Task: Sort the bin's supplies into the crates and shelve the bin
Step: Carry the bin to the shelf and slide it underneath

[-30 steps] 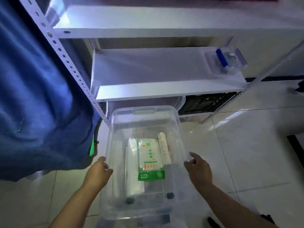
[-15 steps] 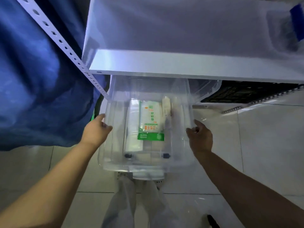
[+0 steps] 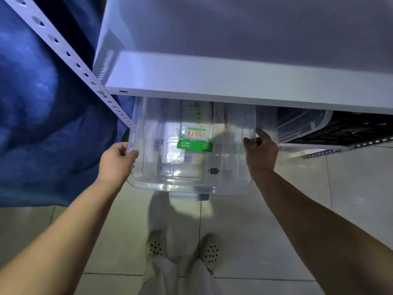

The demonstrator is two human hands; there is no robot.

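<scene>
The bin (image 3: 191,167) was gripped at its side rims, left hand (image 3: 116,160) and right hand (image 3: 260,152) opposite, so it stayed level. Its far half was tucked under the shelf (image 3: 234,81), packets (image 3: 195,135) inside.

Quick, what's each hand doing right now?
Left hand: grips the left rim of the clear bin.
Right hand: grips the bin's right rim.
</scene>
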